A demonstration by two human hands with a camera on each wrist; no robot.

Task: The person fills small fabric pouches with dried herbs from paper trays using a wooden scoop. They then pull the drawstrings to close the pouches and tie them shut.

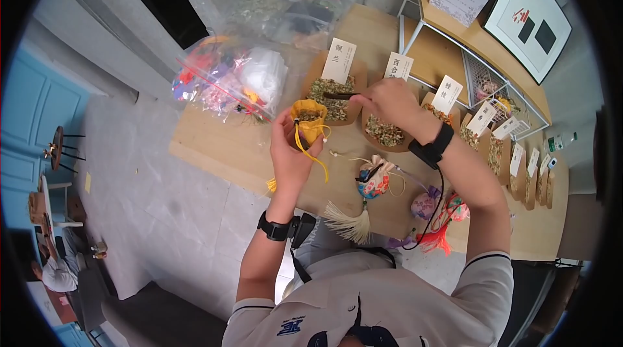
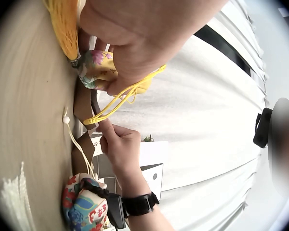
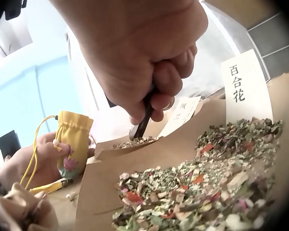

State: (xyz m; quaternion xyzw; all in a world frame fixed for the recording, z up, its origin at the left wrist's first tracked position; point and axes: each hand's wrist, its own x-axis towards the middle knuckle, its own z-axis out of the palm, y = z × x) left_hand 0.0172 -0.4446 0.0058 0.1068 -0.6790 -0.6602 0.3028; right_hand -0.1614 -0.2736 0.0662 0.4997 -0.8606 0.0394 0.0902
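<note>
My left hand (image 1: 289, 160) grips a small yellow drawstring pouch (image 1: 310, 130), its mouth open upward with dried bits inside. In the left wrist view the pouch (image 2: 97, 67) shows printed flowers, yellow cords and a yellow tassel (image 2: 63, 29). My right hand (image 1: 392, 104) holds the handle of a dark spoon (image 1: 339, 95). Its lower end reaches the dried herbs (image 1: 336, 111) in a brown paper bag with a label card (image 1: 339, 60); the spoon's tip is hidden there. Nearer the right wrist camera, another brown bag (image 3: 98, 187) holds mixed herbs (image 3: 183, 197).
Several more labelled herb bags (image 1: 496, 152) line the table's right side. A floral sachet (image 1: 372, 179) with a cream tassel lies before me, beside pink and purple sachets (image 1: 425, 204). Clear plastic bags (image 1: 227, 78) cover the table's back left. A shelf (image 1: 448, 29) stands at back right.
</note>
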